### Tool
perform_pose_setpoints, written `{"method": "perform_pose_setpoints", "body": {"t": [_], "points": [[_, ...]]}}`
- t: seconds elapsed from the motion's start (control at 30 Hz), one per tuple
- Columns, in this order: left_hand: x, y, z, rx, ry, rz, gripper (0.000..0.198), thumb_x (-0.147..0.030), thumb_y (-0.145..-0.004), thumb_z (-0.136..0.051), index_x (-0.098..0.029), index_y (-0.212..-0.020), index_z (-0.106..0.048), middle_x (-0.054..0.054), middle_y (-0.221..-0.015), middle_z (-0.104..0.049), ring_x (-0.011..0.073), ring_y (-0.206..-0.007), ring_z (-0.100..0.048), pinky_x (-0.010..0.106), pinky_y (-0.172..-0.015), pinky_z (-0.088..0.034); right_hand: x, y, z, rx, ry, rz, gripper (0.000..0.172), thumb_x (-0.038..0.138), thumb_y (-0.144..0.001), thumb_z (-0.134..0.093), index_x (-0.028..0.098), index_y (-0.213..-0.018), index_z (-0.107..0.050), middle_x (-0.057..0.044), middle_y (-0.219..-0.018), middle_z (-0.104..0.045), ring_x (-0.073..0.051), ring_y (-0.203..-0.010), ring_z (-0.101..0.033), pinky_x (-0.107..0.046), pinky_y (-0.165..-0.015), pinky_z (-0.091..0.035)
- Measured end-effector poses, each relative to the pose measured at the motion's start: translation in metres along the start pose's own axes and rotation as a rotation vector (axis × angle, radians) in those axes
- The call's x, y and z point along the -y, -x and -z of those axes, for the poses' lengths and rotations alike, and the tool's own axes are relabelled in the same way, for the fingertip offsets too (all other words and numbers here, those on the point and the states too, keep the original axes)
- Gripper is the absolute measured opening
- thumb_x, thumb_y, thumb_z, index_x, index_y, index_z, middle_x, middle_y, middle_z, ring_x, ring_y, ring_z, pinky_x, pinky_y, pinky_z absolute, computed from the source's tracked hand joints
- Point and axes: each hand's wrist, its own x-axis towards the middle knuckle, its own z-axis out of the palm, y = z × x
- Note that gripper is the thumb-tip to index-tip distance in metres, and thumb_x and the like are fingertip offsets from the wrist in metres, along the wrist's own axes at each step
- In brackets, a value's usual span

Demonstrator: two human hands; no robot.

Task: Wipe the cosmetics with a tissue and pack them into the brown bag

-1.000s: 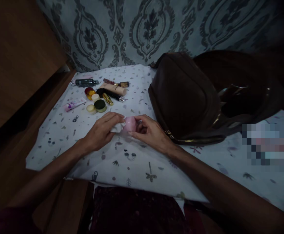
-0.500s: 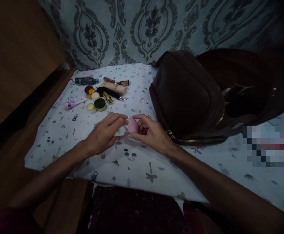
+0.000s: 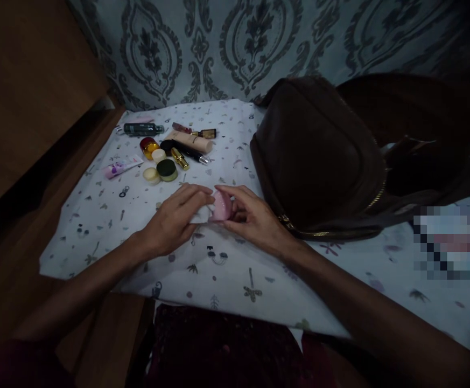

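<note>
A small, rounded pink item (image 3: 222, 207) with a glossy face is pinched between the thumb and fingers of my right hand (image 3: 250, 216); its exact kind is unclear. Bunched in my left hand (image 3: 176, 218) is a thin white wipe (image 3: 203, 215), which touches the pink item's left side. Both hands are held just above the patterned white cloth. Beyond them lie a green-lidded jar (image 3: 167, 170), a cream-coloured small jar (image 3: 151, 175) and a gold tube (image 3: 180, 159).
Right of my hands lies a large dark brown leather bag (image 3: 315, 156), its zip open. Farther back are a beige tube (image 3: 190, 141), a dark green bottle (image 3: 142, 129), an amber jar (image 3: 149, 149) and a pink-and-white tube (image 3: 121, 167). A wooden panel (image 3: 36, 97) borders the left side.
The pink item has turned slightly, showing more of its glossy face. Both hands keep their hold, and the camera view has shifted a little.
</note>
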Motion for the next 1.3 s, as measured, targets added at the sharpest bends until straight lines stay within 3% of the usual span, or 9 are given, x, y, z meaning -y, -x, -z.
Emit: {"method": "perform_pose_setpoints", "body": {"t": [0.13, 0.3, 0.4, 0.53, 0.73, 0.83, 0.93, 1.1, 1.3], "points": [[-0.002, -0.001, -0.002, 0.025, -0.080, -0.056, 0.032, -0.001, -0.083, -0.047, -0.016, -0.111, -0.052, 0.015, -0.119, -0.060, 0.0252, -0.108, -0.058, 0.042, -0.089, -0.052, -0.001, 0.000, -0.003, -0.073, -0.029, -0.052, 0.057, 0.025, -0.074, -0.074, 0.024, -0.129, -0.056, -0.005, -0.106, -0.056, -0.013, -0.070, -0.055, -0.030, -0.062, -0.053], [0.012, 0.004, -0.005, 0.023, -0.032, 0.039, 0.032, -0.002, -0.083, -0.049, -0.017, -0.110, -0.053, 0.013, -0.116, -0.062, 0.0244, -0.107, -0.059, 0.040, -0.089, -0.052, 0.000, -0.001, 0.000, -0.127, 0.034, -0.115, 0.051, 0.034, -0.071, -0.079, 0.020, -0.116, -0.059, -0.004, -0.098, -0.060, -0.014, -0.069, -0.057, -0.027, -0.060, -0.050], [0.017, 0.005, -0.005, 0.017, 0.016, 0.090, 0.038, 0.002, -0.078, -0.048, -0.017, -0.110, -0.054, 0.011, -0.115, -0.063, 0.0235, -0.108, -0.060, 0.039, -0.090, -0.052, 0.000, -0.001, 0.001, -0.113, 0.049, -0.090, 0.056, 0.031, -0.072, -0.077, 0.020, -0.123, -0.056, -0.006, -0.104, -0.061, -0.014, -0.070, -0.057, -0.028, -0.061, -0.050], [0.010, 0.001, -0.004, -0.004, 0.031, 0.047, 0.038, 0.001, -0.080, -0.049, -0.017, -0.114, -0.052, 0.011, -0.113, -0.063, 0.0237, -0.108, -0.060, 0.041, -0.092, -0.052, 0.000, -0.002, 0.001, -0.100, 0.069, -0.008, 0.060, 0.026, -0.075, -0.074, 0.025, -0.131, -0.055, -0.007, -0.115, -0.060, -0.016, -0.075, -0.059, -0.030, -0.065, -0.051], [-0.002, -0.003, -0.007, -0.024, -0.023, -0.078, 0.026, -0.013, -0.089, -0.053, -0.016, -0.115, -0.050, 0.014, -0.113, -0.063, 0.0258, -0.107, -0.060, 0.043, -0.088, -0.053, 0.007, -0.001, 0.000, -0.031, 0.028, -0.103, 0.058, 0.041, -0.070, -0.080, 0.021, -0.120, -0.060, 0.002, -0.077, -0.060, -0.014, -0.064, -0.054, -0.027, -0.060, -0.046], [0.003, 0.000, -0.006, -0.008, -0.058, -0.041, 0.020, -0.011, -0.088, -0.053, -0.017, -0.108, -0.050, 0.013, -0.111, -0.064, 0.0254, -0.103, -0.060, 0.041, -0.084, -0.054, 0.013, -0.001, 0.001, -0.054, 0.061, -0.153, 0.050, 0.046, -0.070, -0.078, 0.019, -0.110, -0.062, 0.000, -0.079, -0.061, -0.014, -0.066, -0.054, -0.027, -0.059, -0.044], [0.011, 0.004, -0.006, -0.009, -0.039, 0.020, 0.027, -0.006, -0.083, -0.052, -0.018, -0.107, -0.049, 0.011, -0.109, -0.064, 0.0244, -0.102, -0.061, 0.039, -0.085, -0.054, 0.014, -0.002, 0.003, -0.066, 0.093, -0.172, 0.047, 0.048, -0.073, -0.076, 0.019, -0.108, -0.062, -0.002, -0.087, -0.062, -0.014, -0.066, -0.054, -0.029, -0.061, -0.046], [0.017, 0.007, -0.006, 0.005, -0.018, 0.069, 0.042, 0.001, -0.073, -0.047, -0.020, -0.109, -0.047, 0.008, -0.108, -0.062, 0.0234, -0.104, -0.059, 0.039, -0.088, -0.052, 0.004, -0.001, 0.004, -0.012, 0.043, -0.053, 0.066, 0.032, -0.074, -0.076, 0.025, -0.135, -0.051, -0.005, -0.106, -0.061, -0.013, -0.068, -0.055, -0.029, -0.062, -0.049], [0.012, 0.002, -0.008, 0.068, -0.173, 0.145, 0.036, 0.001, -0.072, -0.044, -0.019, -0.102, -0.047, 0.008, -0.098, -0.057, 0.0250, -0.094, -0.056, 0.039, -0.080, -0.051, 0.001, -0.002, 0.003, 0.001, 0.056, -0.015, 0.059, 0.018, -0.073, -0.072, 0.024, -0.130, -0.057, -0.005, -0.105, -0.063, -0.015, -0.072, -0.057, -0.031, -0.067, -0.052]]}}
